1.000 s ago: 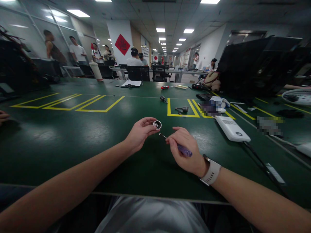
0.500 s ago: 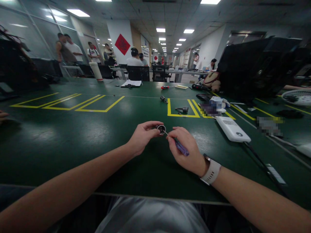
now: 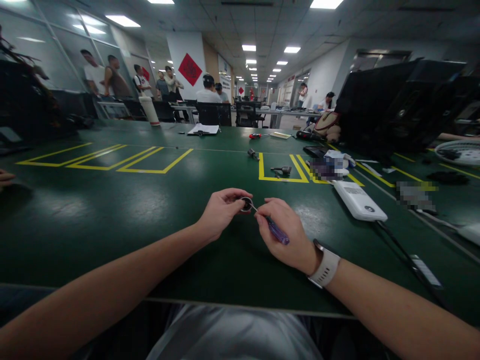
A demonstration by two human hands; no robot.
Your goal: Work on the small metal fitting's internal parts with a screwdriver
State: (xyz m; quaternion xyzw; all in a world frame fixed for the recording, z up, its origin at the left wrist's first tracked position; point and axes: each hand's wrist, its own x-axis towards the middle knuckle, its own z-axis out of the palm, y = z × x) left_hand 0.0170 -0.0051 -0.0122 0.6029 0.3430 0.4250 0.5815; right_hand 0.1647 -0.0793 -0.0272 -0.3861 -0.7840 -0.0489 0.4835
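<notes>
Over the green table, my left hand [image 3: 221, 214] is closed on a small round metal part with a ring-shaped rim [image 3: 246, 204], its open end turned to the right. My right hand [image 3: 281, 227] grips a screwdriver with a translucent purple handle [image 3: 277, 231]. The screwdriver's thin shaft points up and left, and its tip is at the mouth of the ring-shaped part; how deep it goes I cannot tell. Beyond my hands lie a dark metal piece with a thin shaft [image 3: 282, 170] and a smaller dark cylindrical piece [image 3: 253, 154].
Yellow tape marks [image 3: 165, 171] run across the green table [image 3: 112, 220]. At the right lies a white power bank [image 3: 358, 200] with a black cable. Farther back are a red-handled screwdriver [image 3: 255, 136], a clipboard with paper [image 3: 203, 129] and a white cylinder [image 3: 149, 110]. Another person's hand [image 3: 5, 177] shows at the left edge.
The ring-shaped part has tilted and shifted slightly down and left. My right hand and the purple screwdriver have moved a little the same way. People in the background have changed position.
</notes>
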